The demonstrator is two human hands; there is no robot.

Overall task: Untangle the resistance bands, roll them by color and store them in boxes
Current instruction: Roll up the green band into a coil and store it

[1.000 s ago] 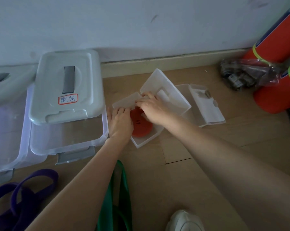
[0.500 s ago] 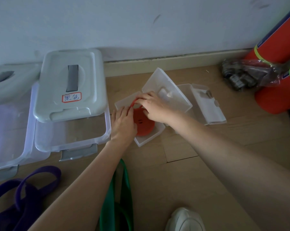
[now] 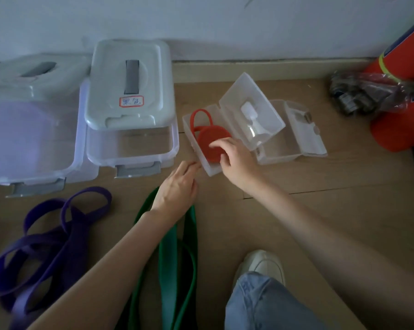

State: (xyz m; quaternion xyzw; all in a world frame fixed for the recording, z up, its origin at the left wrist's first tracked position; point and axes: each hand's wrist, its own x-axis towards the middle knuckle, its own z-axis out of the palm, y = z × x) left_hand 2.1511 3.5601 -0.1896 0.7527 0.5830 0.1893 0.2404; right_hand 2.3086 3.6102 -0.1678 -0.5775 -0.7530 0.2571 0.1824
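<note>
Right hand [image 3: 234,158]: fingers bent down onto the rolled red band [image 3: 212,144], pressing it into the small clear box [image 3: 208,171]; whether they pinch it or only push, I cannot tell.
Left hand [image 3: 177,189]: relaxed and holding nothing, fingertips touching the box's near corner, wrist over the green band [image 3: 167,253].
Red band: coiled flat in the box, but one loop has sprung up above the far wall.
How it handles: light, soft, rubbery, I'd say; the coil wants to unwind. Best held flat on top of the roll, with the stray loop tucked under.
Small box lid [image 3: 252,108]: hinged open, leaning back.
Second small box [image 3: 279,153]: just behind, open, looks empty.
Labelled bin [image 3: 129,144]: lid askew on top, nothing visible inside.
Far-left bin [image 3: 34,139]: contents unclear.
Purple band [image 3: 58,236]: loose on the floor, unrolled.
</note>
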